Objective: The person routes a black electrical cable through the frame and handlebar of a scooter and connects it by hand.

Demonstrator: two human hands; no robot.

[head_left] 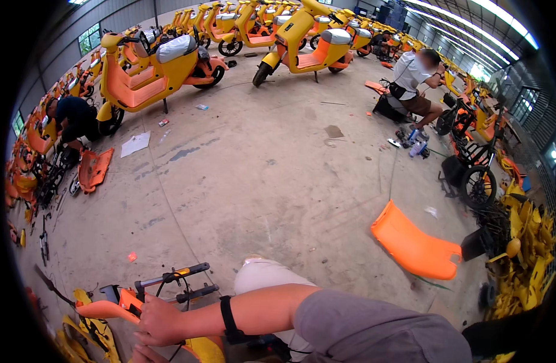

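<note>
Grey concrete floor (242, 163) fills most of my view, and far beyond the bare fork (190, 270), which I take as the landmark, yellow and orange scooters (148, 91) stand in rows. To the right of the fork, well apart from it, one loose orange panel (414, 242) lies on the floor. Much farther beyond the fork, also to its right, one person in a white shirt (411, 74) is low near the floor.

Just left of the fork is the curved orange part (102, 309) that I am working at. My right hand (160, 320) is at its right end, with bent fingers; their tips are hidden, so I cannot tell whether they close on it or only rest there. Below the fork, cut by the lower border, some fingers show, which I believe are of my left hand (148, 354); what they grip I cannot tell.

I judge the work to be somewhere in the middle. No wheel shows on the fork and its two tubes are uncovered; a yellow shell (208, 349) is below it. Whether the orange part is fastened or free I cannot see, so this remains open.

Its long axis runs nearly across my view: the narrow end points left, away from the fork, and the broader end faces the fork. The fork's free ends point right.
</note>
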